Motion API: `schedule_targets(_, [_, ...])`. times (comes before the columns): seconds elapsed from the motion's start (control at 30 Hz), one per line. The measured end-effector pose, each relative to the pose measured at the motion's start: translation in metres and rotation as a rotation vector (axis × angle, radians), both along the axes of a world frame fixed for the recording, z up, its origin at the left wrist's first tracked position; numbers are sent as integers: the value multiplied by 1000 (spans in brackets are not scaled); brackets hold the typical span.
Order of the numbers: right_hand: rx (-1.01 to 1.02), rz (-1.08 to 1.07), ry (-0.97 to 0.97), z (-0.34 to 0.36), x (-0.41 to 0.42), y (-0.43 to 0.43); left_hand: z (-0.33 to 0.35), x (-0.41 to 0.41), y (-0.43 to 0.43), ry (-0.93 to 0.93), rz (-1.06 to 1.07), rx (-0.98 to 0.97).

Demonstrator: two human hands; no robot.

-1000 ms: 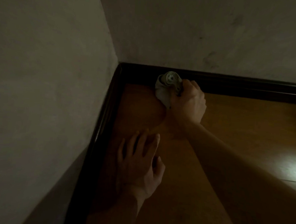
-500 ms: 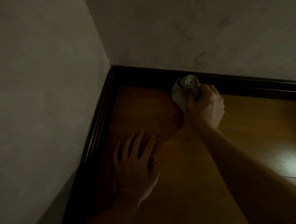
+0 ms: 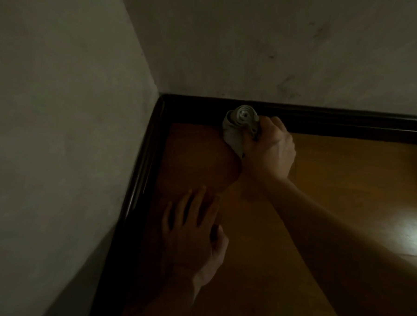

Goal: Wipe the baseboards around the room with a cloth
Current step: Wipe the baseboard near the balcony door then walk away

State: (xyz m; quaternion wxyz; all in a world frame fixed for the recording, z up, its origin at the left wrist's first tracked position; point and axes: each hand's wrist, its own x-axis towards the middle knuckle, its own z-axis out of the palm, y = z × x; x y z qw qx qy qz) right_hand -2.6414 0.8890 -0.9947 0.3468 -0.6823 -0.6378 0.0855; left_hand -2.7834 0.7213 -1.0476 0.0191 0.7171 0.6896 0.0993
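Dim corner, partly lost to shadow, hands and the frame's edges

The right hand (image 3: 268,149) covers the part of the cloth (image 3: 238,123) bunched in its grip, and its fingertips are tucked out of sight. Cloth and hand together hide a short stretch of the back baseboard (image 3: 349,121), so where the cloth meets it cannot be seen. That baseboard runs off the right edge, and the side baseboard (image 3: 135,197) runs off the bottom edge. Both forearms are cut off, the right by the right and bottom edges, the left by the bottom. The left hand (image 3: 193,239) hides the floor (image 3: 334,188) under its palm. The moulding on both boards is too dark to make out.
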Motion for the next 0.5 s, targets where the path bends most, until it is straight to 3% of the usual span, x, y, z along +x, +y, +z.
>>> schedule_targets(0.17, [8, 28, -36, -3, 3, 3, 1, 1, -1, -33, 17, -18])
schedule_targets(0.5, [-29, -255, -42, -3, 70, -7, 7, 1, -3, -55, 24, -34])
